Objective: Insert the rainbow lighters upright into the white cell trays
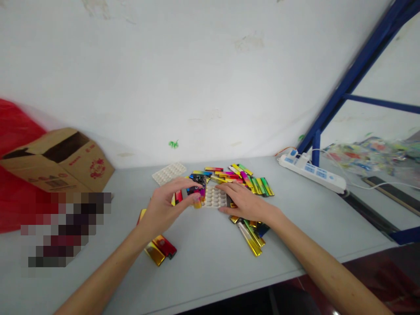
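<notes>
A white tray with a grid of small cells (pixel 215 197) lies on the table between my hands. At its left end my left hand (pixel 164 203) has thumb and fingers closed around several shiny coloured lighters (pixel 197 192), their dark tops facing up. My right hand (pixel 244 202) rests over the tray's right end, gripping it between thumb and fingertips. Part of that end and some lighters are hidden under this palm. More loose lighters (pixel 251 238) lie just below my right hand. Two lighters, one red (pixel 166 246) and one gold (pixel 154 253), lie below my left hand.
Behind the tray lies a heap of colourful lighters (pixel 234 175), with a second white tray (pixel 169 173) to the left. An open cardboard box (pixel 62 164) stands far left. On the right are a white power strip (pixel 311 173), a blue metal frame (pixel 348 81) and a phone (pixel 393 194).
</notes>
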Motion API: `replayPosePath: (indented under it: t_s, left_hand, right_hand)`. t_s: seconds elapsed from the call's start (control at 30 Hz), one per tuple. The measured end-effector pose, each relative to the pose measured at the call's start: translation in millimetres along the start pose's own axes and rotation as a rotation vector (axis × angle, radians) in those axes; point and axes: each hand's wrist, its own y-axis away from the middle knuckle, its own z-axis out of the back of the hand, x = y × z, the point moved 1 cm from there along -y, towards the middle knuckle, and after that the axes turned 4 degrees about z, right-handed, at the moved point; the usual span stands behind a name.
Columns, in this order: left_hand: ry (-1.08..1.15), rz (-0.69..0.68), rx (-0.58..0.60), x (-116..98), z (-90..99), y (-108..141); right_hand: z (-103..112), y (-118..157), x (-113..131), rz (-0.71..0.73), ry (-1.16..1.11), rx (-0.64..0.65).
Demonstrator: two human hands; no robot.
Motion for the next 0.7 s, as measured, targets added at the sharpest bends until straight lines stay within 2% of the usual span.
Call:
replayPosePath:
  t_s: [0.17, 0.23, 0.37, 0.57, 0.7]
  left_hand:
    - [-0.225, -0.191, 0.053, 17, -6.5, 1]
    - [-0.302, -0.224, 0.060, 23, -9.5, 2]
    - [-0.373, -0.207, 0.071, 27, -12.2, 4]
    - [-0.300, -0.118, 0.128, 29, -12.8, 3]
    - [-0.250, -0.104, 0.135, 34, -13.1, 2]
  right_hand:
    - [3, 0, 3, -0.004, -0.008, 0.006]
    - [3, 0, 4, -0.005, -0.008, 0.004]
    - [3, -1, 4, -0.008, 0.002, 0.008]
    - [3, -2, 5, -0.031, 0.015, 0.017]
    - [2, -1, 4, -0.018, 0.008, 0.012]
